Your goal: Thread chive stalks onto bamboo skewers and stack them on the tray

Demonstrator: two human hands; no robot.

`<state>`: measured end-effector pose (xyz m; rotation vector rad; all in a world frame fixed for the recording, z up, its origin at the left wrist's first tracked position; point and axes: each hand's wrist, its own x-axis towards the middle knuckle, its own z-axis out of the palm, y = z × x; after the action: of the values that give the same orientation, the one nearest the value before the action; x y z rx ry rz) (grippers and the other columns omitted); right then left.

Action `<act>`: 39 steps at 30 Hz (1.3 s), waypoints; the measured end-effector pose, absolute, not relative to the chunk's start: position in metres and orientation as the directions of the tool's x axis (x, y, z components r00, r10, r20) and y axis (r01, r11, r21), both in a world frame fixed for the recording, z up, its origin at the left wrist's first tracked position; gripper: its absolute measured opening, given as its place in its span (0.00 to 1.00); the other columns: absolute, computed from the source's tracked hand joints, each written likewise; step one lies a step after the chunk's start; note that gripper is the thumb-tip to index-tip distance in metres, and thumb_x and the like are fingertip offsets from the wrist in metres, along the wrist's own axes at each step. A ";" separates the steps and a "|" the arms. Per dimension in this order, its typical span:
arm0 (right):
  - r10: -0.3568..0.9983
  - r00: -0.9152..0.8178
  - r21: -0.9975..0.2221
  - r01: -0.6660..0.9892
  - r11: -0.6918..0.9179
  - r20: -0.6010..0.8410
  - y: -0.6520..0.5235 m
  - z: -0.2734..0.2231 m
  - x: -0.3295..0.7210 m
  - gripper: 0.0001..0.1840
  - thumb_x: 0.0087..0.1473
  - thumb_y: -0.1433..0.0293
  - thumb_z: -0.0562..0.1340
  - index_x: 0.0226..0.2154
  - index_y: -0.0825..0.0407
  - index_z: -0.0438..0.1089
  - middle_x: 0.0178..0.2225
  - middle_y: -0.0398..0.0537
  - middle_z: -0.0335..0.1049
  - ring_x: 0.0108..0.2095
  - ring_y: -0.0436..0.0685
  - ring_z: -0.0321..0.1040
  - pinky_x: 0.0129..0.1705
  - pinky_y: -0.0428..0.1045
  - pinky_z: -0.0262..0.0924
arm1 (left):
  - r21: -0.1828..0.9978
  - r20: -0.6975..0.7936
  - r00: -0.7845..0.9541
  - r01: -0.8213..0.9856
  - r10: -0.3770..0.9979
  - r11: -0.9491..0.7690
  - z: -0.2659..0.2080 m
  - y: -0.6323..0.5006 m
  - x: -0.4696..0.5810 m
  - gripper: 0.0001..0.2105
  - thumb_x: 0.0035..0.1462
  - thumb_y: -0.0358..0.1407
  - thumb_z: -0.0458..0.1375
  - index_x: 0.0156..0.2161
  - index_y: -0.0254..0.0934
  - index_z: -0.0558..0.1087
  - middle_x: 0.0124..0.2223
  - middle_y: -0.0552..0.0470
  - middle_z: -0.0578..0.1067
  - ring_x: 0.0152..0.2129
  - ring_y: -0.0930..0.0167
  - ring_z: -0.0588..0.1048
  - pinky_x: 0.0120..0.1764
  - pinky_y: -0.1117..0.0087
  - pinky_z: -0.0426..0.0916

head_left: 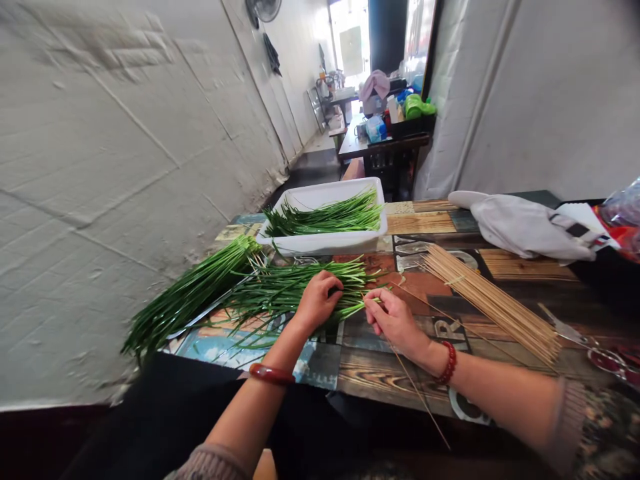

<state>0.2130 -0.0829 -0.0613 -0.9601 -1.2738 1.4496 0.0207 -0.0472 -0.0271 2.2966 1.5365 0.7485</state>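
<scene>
**Chives going onto a skewer, most of the pile untouched**

The left hand (316,300) lies curled over a loose spread of long green chives (295,287) on the patterned wooden table (380,373), fingers bent and pressing the stalks down near their cut ends. The right hand (395,321) is closed in a pinch on a thin bamboo skewer (417,390), whose shaft runs back toward the person's body; its tip meets the chive ends just beside the left hand.

Judging by the layout, the work looks early. A thick bundle of green chives (190,297) lies untouched to the left against the wall, and a white rectangular plastic tub (330,241) behind holds more chives. A big sheaf of unused bamboo skewers (493,303) fans out on the right, near metal scissors with a red handle (595,350). No finished skewers are visible anywhere on the table.
</scene>
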 end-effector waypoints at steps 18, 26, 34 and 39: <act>0.954 -0.298 -0.985 -0.156 -0.071 -0.022 -0.085 -0.059 0.218 0.16 0.56 0.56 0.58 0.34 0.53 0.64 0.20 0.36 0.62 0.13 0.43 0.56 0.16 0.41 0.49 | 0.561 0.243 0.265 0.747 0.933 -0.358 -0.021 -0.042 0.028 0.04 0.50 0.25 0.60 0.28 0.35 0.75 0.33 0.50 0.73 0.34 0.70 0.71 0.41 0.69 0.64; 0.935 -0.321 -0.964 -0.162 -0.212 -0.151 -0.082 -0.057 0.220 0.18 0.54 0.55 0.60 0.38 0.54 0.65 0.19 0.35 0.62 0.13 0.43 0.54 0.15 0.41 0.48 | 0.728 0.165 0.270 0.615 0.949 -0.302 -0.013 -0.042 0.037 0.04 0.55 0.29 0.56 0.29 0.34 0.70 0.26 0.56 0.69 0.25 0.76 0.66 0.30 0.75 0.60; 0.956 -0.270 -0.993 0.054 -0.104 -0.115 -0.073 -0.057 0.226 0.16 0.56 0.59 0.59 0.40 0.54 0.67 0.20 0.37 0.64 0.14 0.44 0.56 0.16 0.41 0.50 | 0.841 0.086 0.317 0.485 0.945 -0.239 -0.022 -0.032 0.031 0.05 0.54 0.32 0.56 0.30 0.33 0.71 0.25 0.56 0.68 0.23 0.76 0.65 0.28 0.76 0.59; 0.979 -0.195 -0.992 0.123 -0.035 -0.059 -0.073 -0.058 0.216 0.15 0.56 0.58 0.59 0.39 0.53 0.68 0.20 0.38 0.65 0.14 0.44 0.57 0.17 0.41 0.51 | 0.911 0.062 0.359 0.361 0.931 -0.200 -0.021 -0.032 0.026 0.13 0.59 0.37 0.52 0.33 0.32 0.77 0.27 0.53 0.73 0.26 0.74 0.68 0.30 0.75 0.62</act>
<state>0.2161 -0.0727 -0.0581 -1.2324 -1.4246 1.3334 0.0257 -0.0323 -0.0214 1.7468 1.1479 0.8194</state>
